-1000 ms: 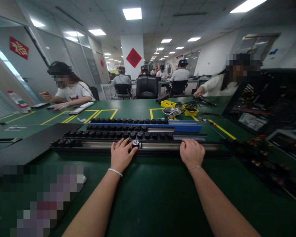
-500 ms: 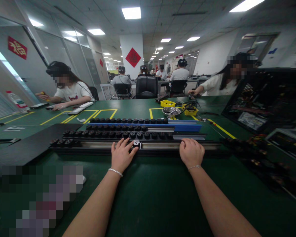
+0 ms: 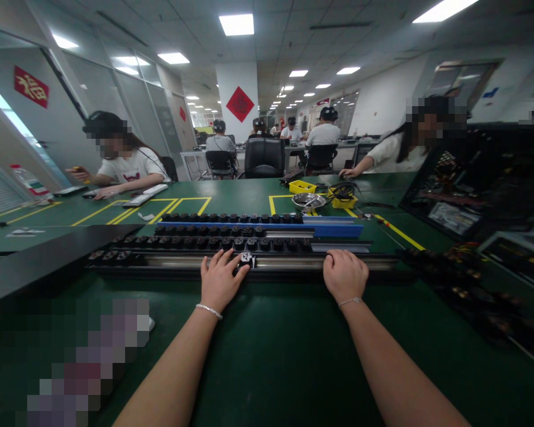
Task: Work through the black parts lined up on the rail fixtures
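Note:
A long black rail [image 3: 289,264] with a metal inner strip lies across the green table. My left hand [image 3: 220,277] rests on it with fingers spread, the thumb beside a small black-and-white part [image 3: 247,259] seated in the rail. Farther right, my right hand [image 3: 346,274] has its fingers curled together over the rail; what they hold, if anything, is hidden. Several round black parts [image 3: 122,255] sit at the rail's left end. Behind are more rails with rows of black parts [image 3: 213,242], one of them blue [image 3: 338,230].
A metal bowl [image 3: 309,202], yellow bins [image 3: 302,187] and cables stand behind the rails. An open black case [image 3: 454,190] is at the right, a dark panel [image 3: 40,264] at the left. People sit across the table on both sides.
My hands and the rail have barely moved. The dark panel at the left has shifted and looks tilted differently. The hand of the person at the right has lowered slightly onto the table.

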A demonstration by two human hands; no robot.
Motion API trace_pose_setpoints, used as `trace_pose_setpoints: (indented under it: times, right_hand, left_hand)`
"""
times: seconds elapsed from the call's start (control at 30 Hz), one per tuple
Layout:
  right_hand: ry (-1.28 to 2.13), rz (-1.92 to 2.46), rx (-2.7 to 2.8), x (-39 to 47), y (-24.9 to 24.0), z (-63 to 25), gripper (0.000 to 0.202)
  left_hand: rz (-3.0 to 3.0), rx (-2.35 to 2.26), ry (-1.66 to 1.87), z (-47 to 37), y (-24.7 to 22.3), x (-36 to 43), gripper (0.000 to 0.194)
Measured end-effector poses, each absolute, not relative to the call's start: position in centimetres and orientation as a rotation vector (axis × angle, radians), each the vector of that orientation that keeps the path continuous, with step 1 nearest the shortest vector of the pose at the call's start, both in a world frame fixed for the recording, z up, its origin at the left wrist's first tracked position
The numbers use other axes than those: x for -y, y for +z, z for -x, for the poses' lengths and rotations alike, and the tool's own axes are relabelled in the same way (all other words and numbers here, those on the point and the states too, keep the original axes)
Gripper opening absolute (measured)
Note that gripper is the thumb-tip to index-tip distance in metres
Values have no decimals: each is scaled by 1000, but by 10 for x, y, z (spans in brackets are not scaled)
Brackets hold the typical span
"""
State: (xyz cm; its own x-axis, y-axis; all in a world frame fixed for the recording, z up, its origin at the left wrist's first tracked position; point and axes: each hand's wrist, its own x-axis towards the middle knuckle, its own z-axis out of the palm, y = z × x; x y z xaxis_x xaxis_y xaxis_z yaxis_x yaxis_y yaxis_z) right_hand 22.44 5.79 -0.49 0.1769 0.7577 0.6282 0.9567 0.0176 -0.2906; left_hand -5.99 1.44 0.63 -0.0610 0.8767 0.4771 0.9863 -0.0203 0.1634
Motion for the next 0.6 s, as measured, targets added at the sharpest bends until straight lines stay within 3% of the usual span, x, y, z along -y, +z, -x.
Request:
trace_pose_setpoints:
  times: [0.6]
  right_hand:
    - [-406,1758,1604,-57,-6,-223,32]
  left_hand:
    - [2027,1934,-725,59,8,-14,36]
